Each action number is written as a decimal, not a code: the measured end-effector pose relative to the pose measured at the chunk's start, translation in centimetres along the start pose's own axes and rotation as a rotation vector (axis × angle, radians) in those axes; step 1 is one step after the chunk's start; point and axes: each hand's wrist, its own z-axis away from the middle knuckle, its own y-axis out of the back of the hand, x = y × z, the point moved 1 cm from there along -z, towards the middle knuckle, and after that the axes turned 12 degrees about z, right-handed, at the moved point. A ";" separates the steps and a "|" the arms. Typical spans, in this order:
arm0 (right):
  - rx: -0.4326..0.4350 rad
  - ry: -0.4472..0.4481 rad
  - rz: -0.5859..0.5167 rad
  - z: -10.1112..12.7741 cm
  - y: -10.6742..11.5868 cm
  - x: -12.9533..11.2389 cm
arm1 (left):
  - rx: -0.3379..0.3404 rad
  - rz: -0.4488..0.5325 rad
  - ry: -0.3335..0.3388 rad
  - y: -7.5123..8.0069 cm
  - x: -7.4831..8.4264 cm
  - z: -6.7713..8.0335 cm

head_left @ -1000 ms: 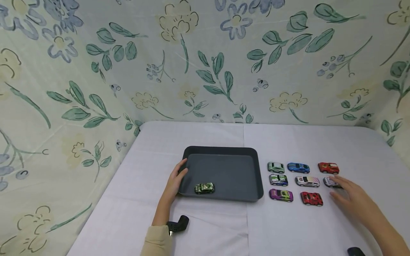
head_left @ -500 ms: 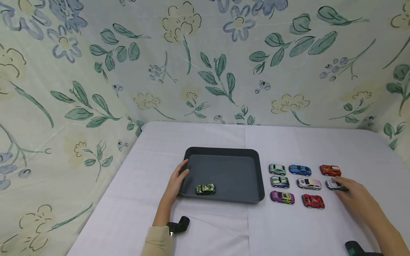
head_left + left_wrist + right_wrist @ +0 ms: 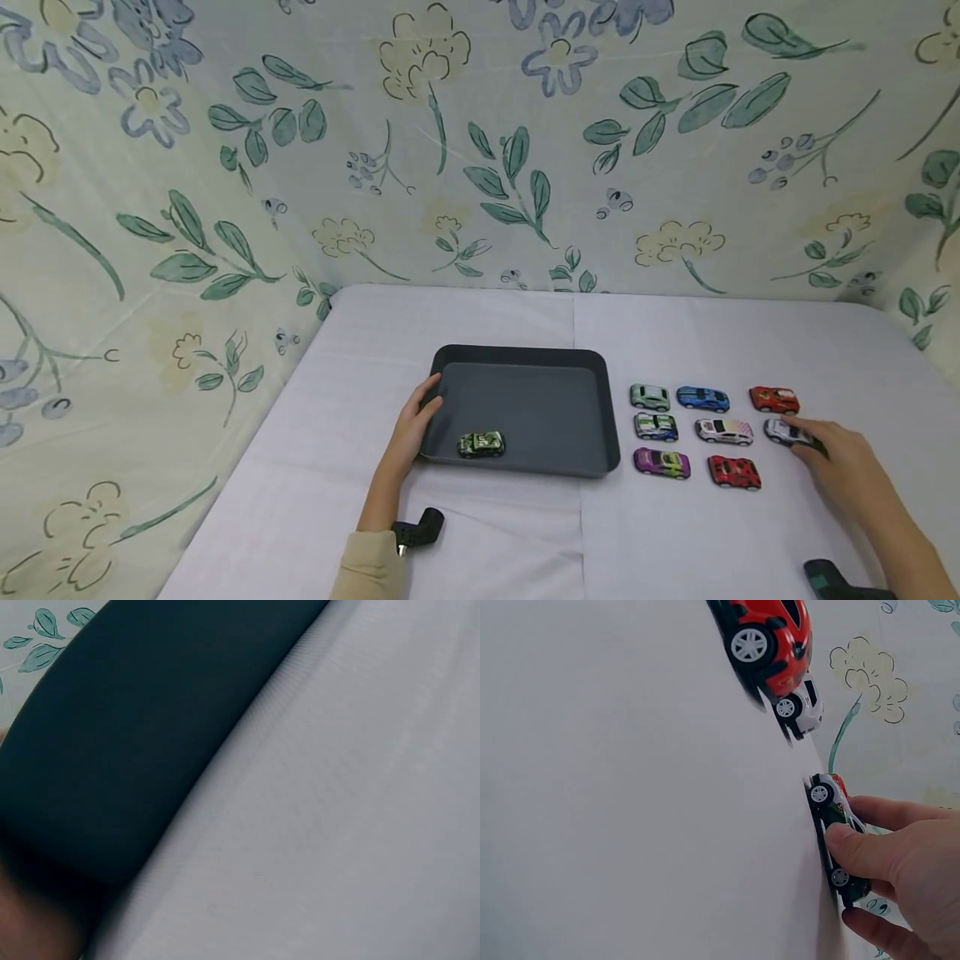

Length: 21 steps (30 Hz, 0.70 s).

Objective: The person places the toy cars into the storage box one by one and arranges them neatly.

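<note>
My right hand (image 3: 840, 458) pinches the small silver toy car (image 3: 780, 431) between thumb and fingers; its long axis runs left to right, the end away from my palm toward the white car (image 3: 723, 430). My left hand (image 3: 411, 429) grips the dark tray's (image 3: 525, 354) left rim. White cloth-covered table (image 3: 487, 317), floral fabric backdrop (image 3: 480, 142); no lettering readable.

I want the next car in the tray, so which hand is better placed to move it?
Probably the right hand: its fingers already pinch the silver car beside the row. The left hand holds the tray edge.
</note>
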 end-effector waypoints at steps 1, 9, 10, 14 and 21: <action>-0.013 -0.017 0.009 0.0 0.0 0.0 | -0.003 0.000 -0.004 0.0 0.0 0.0; -0.060 -0.125 0.011 0.4 -0.1 -0.6 | 0.006 0.006 0.010 0.0 0.0 0.1; -0.067 -0.134 0.002 0.5 0.0 -0.7 | 0.005 0.005 0.009 0.0 0.0 0.1; -0.080 -0.151 -0.019 1.0 0.6 -1.4 | -0.002 0.007 0.006 0.0 0.0 0.0; 0.019 -0.050 -0.057 2.2 1.8 -3.1 | -0.004 0.013 0.009 0.0 0.0 0.0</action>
